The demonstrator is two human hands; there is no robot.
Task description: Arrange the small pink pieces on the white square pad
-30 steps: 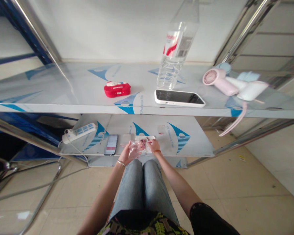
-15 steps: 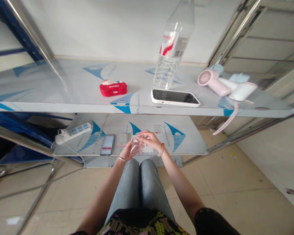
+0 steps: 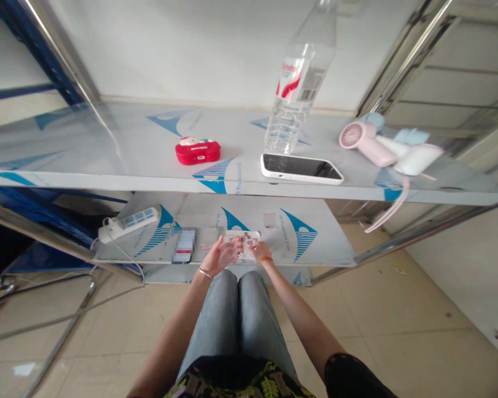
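Observation:
My left hand [image 3: 214, 257] is closed on a clear plastic bag [image 3: 229, 250] at the front of the lower shelf. Beside it, the fingers of my right hand [image 3: 260, 252] pinch at the right part of a white sheet [image 3: 245, 236] with small red marks or pieces on it. What lies between those fingertips is too small to make out. A flat clear packet [image 3: 212, 236] rests just left of the sheet. Behind and to the right lies another small clear packet [image 3: 269, 220] with some red in it.
A phone [image 3: 185, 245] and a white power strip [image 3: 128, 224] with a cable are on the left of the lower shelf. The upper shelf [image 3: 128, 149] overhangs it, bearing a red case [image 3: 198, 151], a water bottle [image 3: 290, 105], a white-edged phone [image 3: 301, 168] and handheld fans [image 3: 367, 143].
My right hand has parted from the left hand and the plastic bag and moved down and right to the white sheet. My left hand still holds the bag. The view has shifted slightly.

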